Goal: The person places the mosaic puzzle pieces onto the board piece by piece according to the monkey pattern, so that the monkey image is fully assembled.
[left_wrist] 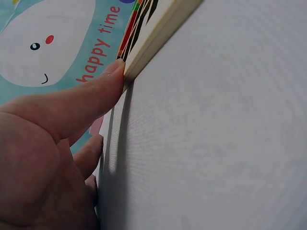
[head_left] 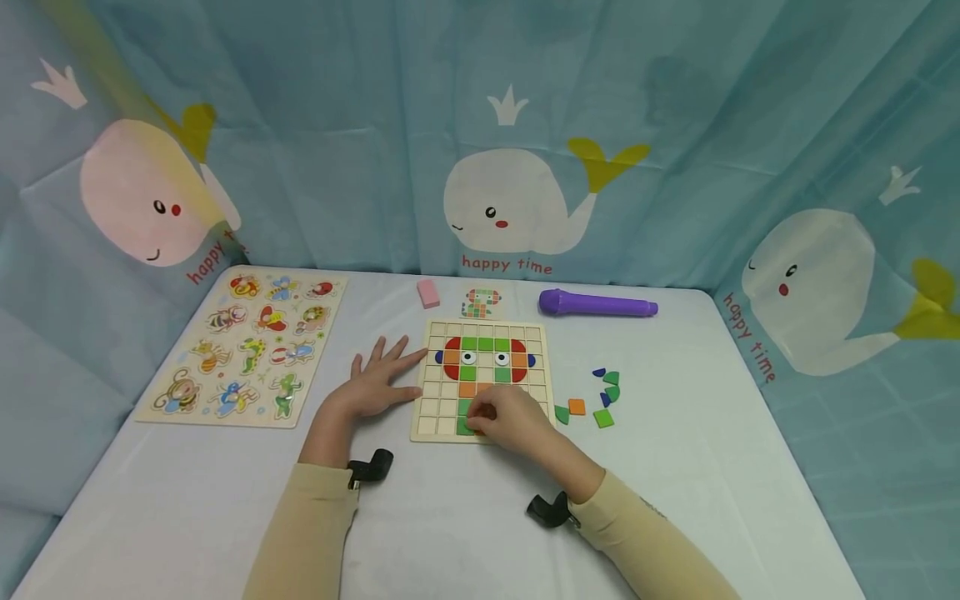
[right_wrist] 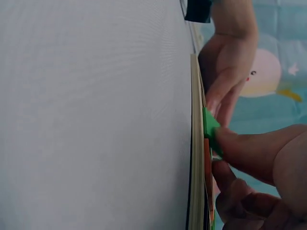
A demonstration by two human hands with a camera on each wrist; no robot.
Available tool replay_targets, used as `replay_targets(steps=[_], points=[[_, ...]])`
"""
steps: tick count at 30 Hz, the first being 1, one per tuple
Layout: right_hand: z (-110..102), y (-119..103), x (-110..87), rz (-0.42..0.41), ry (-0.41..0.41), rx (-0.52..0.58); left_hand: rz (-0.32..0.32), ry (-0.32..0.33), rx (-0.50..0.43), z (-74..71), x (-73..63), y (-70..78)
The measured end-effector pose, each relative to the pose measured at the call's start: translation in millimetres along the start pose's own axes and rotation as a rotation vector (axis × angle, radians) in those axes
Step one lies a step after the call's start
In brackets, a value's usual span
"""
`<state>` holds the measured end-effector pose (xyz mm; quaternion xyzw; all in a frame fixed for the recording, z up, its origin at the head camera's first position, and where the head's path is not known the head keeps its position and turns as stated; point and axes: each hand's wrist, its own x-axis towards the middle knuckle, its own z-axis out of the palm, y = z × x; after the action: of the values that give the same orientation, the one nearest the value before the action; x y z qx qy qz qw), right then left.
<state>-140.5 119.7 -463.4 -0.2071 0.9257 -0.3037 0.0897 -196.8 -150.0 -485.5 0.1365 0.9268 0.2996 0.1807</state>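
A wooden grid board (head_left: 442, 421) lies on the table, with red, green, orange and blue tiles and two eye tiles set in its squares. My left hand (head_left: 382, 382) rests at its left side, fingers spread; in the left wrist view the thumb (left_wrist: 103, 86) touches the board's edge. Over the lower middle of the board, my right hand (head_left: 513, 419) pinches a green tile (right_wrist: 211, 125). That tile stands tilted at the board's near edge in the right wrist view, beside an orange tile (right_wrist: 207, 160). The right hand hides part of the lower squares.
Loose green, blue and orange tiles (head_left: 576, 407) lie right of the board. Behind it are a pink block (head_left: 428, 293), a small pattern card (head_left: 481, 303) and a purple toy microphone (head_left: 597, 303). An insect picture puzzle (head_left: 240, 354) lies at left.
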Motion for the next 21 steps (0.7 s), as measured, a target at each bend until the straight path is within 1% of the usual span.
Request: replay_targets(steps=[4, 7, 14, 21], points=[[2.7, 0.6, 1.9, -0.006, -0.015, -0.061, -0.001, -0.002, 0.005, -0.3, 0.2, 0.0], [1.7, 1.0, 1.3, 0.003, -0.013, -0.079, -0.001, -0.003, 0.000, -0.3, 0.6, 0.4], [-8.5, 7.7, -4.2, 0.040, 0.026, -0.041, 0.005, -0.001, -0.007, 0.6, 1.3, -0.9], [-25.2, 23.6, -19.9, 0.096, 0.083, -0.033, 0.000, -0.001, -0.011, 1.0, 1.1, -1.3]])
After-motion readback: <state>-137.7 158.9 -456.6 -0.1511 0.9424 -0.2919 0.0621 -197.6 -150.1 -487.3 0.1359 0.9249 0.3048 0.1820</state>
